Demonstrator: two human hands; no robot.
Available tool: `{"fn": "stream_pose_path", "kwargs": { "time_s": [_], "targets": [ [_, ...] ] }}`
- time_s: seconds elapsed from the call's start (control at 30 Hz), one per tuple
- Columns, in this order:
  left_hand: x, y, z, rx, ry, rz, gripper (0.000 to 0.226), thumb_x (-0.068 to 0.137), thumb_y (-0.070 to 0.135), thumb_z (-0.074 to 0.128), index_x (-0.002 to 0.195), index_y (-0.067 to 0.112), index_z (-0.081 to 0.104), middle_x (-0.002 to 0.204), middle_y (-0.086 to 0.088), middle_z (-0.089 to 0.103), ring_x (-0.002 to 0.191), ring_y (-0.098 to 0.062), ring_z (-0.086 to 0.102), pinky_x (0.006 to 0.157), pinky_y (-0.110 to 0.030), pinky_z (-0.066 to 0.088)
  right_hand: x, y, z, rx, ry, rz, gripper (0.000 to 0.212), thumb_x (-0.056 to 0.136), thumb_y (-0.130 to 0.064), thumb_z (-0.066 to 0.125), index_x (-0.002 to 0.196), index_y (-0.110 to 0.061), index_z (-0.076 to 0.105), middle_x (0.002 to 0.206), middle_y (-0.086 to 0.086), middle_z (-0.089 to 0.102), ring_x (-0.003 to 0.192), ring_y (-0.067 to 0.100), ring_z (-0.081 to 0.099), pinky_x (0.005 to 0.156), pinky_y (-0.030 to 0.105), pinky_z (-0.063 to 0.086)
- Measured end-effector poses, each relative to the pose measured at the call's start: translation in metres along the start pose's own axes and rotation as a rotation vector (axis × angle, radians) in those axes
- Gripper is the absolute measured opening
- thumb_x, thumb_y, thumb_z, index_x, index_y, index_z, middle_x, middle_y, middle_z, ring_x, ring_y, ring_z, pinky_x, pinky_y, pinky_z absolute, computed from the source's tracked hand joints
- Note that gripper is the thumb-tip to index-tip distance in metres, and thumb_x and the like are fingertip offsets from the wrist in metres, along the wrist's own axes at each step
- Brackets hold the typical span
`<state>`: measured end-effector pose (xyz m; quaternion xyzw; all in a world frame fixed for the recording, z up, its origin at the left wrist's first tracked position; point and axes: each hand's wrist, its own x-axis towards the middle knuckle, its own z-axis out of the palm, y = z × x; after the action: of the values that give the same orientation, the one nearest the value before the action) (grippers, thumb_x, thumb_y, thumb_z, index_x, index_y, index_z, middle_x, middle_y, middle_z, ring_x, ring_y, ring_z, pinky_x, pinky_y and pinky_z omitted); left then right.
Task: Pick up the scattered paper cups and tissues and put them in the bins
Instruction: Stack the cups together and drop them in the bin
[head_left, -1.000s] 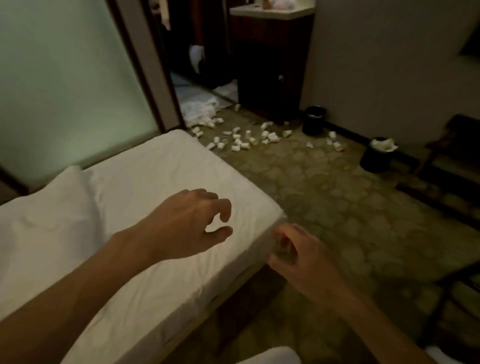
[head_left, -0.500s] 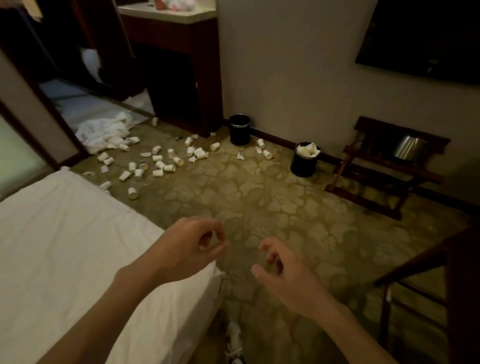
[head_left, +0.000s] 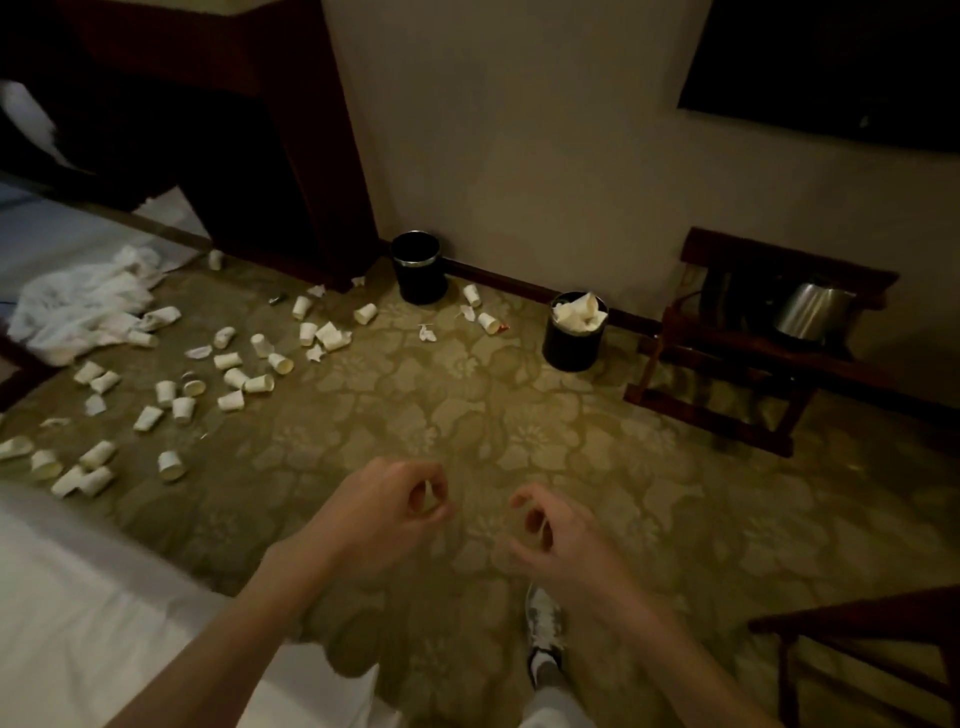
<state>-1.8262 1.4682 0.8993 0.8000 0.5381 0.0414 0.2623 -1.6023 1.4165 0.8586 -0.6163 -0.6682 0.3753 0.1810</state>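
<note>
Several white paper cups (head_left: 236, 376) lie scattered over the patterned carpet at the left, with crumpled tissues (head_left: 427, 332) among them. Two black bins stand by the far wall: one (head_left: 418, 267) near the cabinet looks dark inside, the other (head_left: 574, 332) is stuffed with white tissue. My left hand (head_left: 387, 512) and my right hand (head_left: 556, 540) hang in the air low in the view, fingers loosely curled, holding nothing, well short of the cups and bins.
A white bed (head_left: 93, 623) fills the lower left. White cloth is heaped on the floor (head_left: 83, 306) at the left, by a dark cabinet (head_left: 291, 171). A wooden rack (head_left: 753, 358) with a metal kettle (head_left: 813, 312) stands right. My shoe (head_left: 544, 631) is below.
The view has swung right and forward, off the bed and toward the bins and cups. Both hands stay raised, loosely curled and holding nothing.
</note>
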Motion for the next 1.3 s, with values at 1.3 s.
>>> {"fn": "stream_pose_path", "kwargs": {
  "time_s": [1.3],
  "targets": [
    [0.846, -0.271, -0.083, -0.458, -0.17, -0.487, 0.027, 0.098, 0.042, 0.055, 0.076, 0.026, 0.056, 0.067, 0.007, 0.057, 0.055, -0.002, 0.051, 0.049, -0.018, 0.035, 0.863, 0.147, -0.177, 0.198, -0.27, 0.472, 0.032, 0.087, -0.04, 0.068, 0.112, -0.034, 0.048, 0.091, -0.012, 0.06, 0.084, 0.003, 0.059, 0.072, 0.028, 0.05]
  ]
}}
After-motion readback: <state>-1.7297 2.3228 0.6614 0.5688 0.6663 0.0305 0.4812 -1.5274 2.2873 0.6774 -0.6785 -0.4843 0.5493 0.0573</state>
